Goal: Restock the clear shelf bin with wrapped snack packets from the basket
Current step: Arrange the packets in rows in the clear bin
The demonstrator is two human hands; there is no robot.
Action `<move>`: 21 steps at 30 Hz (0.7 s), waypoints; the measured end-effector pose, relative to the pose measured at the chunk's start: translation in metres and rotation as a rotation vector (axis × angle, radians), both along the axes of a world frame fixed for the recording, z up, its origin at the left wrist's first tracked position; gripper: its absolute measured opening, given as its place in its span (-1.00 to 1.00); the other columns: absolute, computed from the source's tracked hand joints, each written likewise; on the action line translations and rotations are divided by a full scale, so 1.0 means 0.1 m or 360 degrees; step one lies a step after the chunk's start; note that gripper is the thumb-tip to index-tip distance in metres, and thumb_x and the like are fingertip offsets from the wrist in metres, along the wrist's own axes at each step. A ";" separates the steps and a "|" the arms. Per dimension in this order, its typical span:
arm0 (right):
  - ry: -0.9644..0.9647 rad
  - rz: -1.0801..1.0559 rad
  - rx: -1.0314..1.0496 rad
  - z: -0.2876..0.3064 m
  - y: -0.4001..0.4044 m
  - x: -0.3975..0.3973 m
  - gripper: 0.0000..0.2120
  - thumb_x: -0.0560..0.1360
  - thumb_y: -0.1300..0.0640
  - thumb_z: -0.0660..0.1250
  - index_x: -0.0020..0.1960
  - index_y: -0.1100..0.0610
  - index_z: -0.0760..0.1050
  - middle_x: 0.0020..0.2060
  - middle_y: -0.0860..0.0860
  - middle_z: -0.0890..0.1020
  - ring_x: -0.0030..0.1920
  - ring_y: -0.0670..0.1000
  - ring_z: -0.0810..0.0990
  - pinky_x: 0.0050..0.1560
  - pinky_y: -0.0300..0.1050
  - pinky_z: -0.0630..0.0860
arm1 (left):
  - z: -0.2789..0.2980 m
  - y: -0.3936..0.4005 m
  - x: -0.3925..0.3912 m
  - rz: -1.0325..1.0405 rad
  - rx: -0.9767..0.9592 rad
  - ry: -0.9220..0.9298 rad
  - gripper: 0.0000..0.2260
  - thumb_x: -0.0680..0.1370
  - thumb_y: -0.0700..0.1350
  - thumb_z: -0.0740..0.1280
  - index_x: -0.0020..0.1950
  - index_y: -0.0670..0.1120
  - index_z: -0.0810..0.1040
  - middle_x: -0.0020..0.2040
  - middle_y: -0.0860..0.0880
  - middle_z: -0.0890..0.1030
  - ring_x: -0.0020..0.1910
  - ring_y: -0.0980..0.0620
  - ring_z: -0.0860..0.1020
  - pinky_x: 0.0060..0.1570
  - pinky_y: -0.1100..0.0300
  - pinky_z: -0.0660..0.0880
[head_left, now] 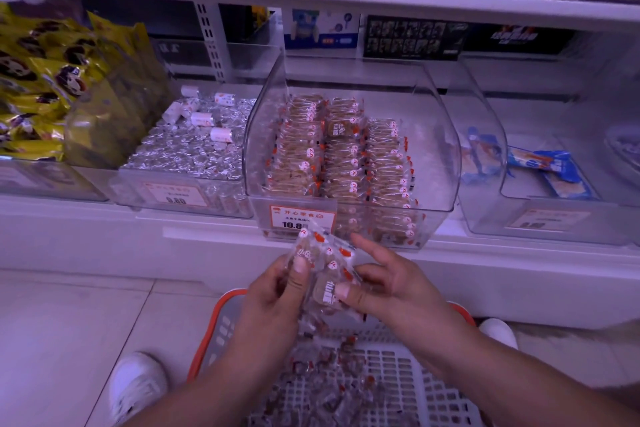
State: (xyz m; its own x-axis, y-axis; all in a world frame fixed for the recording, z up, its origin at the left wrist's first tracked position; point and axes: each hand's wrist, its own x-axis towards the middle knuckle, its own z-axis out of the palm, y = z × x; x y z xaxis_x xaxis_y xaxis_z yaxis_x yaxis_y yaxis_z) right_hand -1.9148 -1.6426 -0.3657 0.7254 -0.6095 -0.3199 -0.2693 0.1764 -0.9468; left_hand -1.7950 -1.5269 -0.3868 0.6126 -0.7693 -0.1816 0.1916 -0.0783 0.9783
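Both hands meet over the grey slatted plastic basket (398, 367): the left hand (273, 302) grips a bunch of clear-wrapped brown snack packets (325, 267), and the right hand (391, 284) pinches its lower edge. Just beyond them sits the clear curved plastic shelf bin (446, 149), holding rows of packets.

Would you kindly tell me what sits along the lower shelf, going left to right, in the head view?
Yellow panda-print bags → clear bin of silver foil-wrapped sweets → clear shelf bin of brown wrapped snack packets → clear bin with blue-and-white packets.
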 end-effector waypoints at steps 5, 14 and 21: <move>-0.0177 -0.0274 0.0262 -0.08 0.22 0.03 -0.29 0.24 0.08 0.55 0.37 0.01 0.44 -0.01 -0.01 0.74 0.02 -0.01 0.71 -0.01 -0.19 0.60 | 0.00 -0.01 -0.08 0.0135 0.0055 0.0039 -0.69 0.60 0.16 0.18 0.08 0.10 0.68 -0.06 -0.01 0.74 -0.13 0.04 0.70 -0.29 0.25 0.59; -0.0502 -0.0482 0.0736 0.05 0.04 0.05 -0.43 0.23 0.24 0.48 0.24 0.23 0.54 0.02 0.23 0.70 -0.05 0.13 0.68 -0.01 0.03 0.52 | 0.08 -0.04 -0.01 0.0155 0.0063 0.0215 -0.71 0.61 0.09 0.24 -0.09 -0.01 0.68 -0.31 -0.20 0.60 -0.35 -0.06 0.54 -0.37 0.18 0.45; -0.0496 -0.0340 0.0907 -0.01 0.22 0.06 -0.58 0.38 0.25 0.33 0.24 0.27 0.58 0.18 0.26 0.63 0.12 0.17 0.59 0.27 0.08 0.44 | 0.04 0.01 -0.14 -0.0068 0.0119 -0.0046 -0.67 0.53 0.26 0.11 0.09 0.34 0.65 -0.04 0.19 0.72 -0.07 0.28 0.66 -0.26 0.48 0.48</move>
